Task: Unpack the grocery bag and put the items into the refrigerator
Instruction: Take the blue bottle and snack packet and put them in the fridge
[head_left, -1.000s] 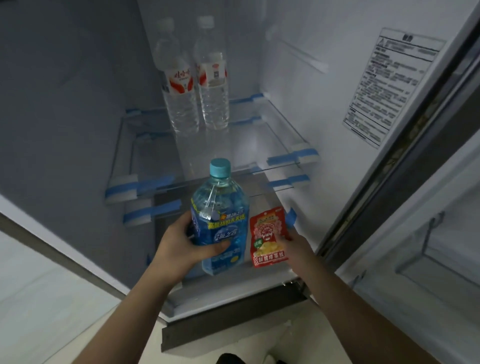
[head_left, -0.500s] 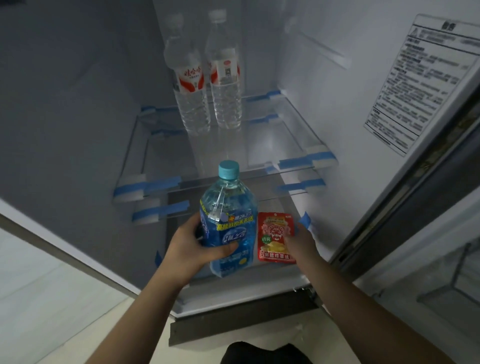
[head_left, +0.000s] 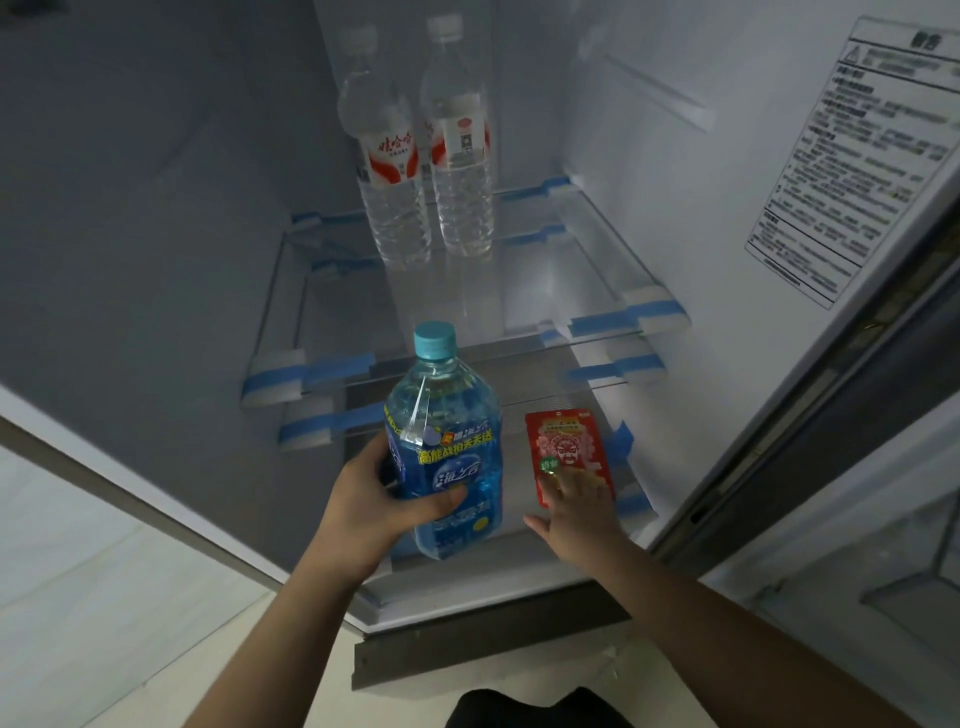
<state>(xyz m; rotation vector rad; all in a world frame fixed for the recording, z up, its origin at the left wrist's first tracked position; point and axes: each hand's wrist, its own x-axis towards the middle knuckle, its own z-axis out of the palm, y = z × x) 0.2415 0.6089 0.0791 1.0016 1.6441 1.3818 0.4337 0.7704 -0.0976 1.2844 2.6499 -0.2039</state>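
So the left hand (head_left: 374, 499) is wrapped tight around the blue drink bottle (head_left: 444, 452), upright, cap up, hovering over the front of the lower fridge shelf (head_left: 550, 387). Right hand (head_left: 576, 512) has its fingers spread flat on the red snack packet (head_left: 569, 454), which lies on that shelf just right of the bottle, long side pointing inward. Looks like the bottle just needs to go straight down beside it.

A big blue bottle (head_left: 443, 462) with a light blue cap stands up, maybe tilted a bit. Beside it, a small red packet (head_left: 567, 449) lies flat on the fridge's low shelf (head_left: 545, 525).
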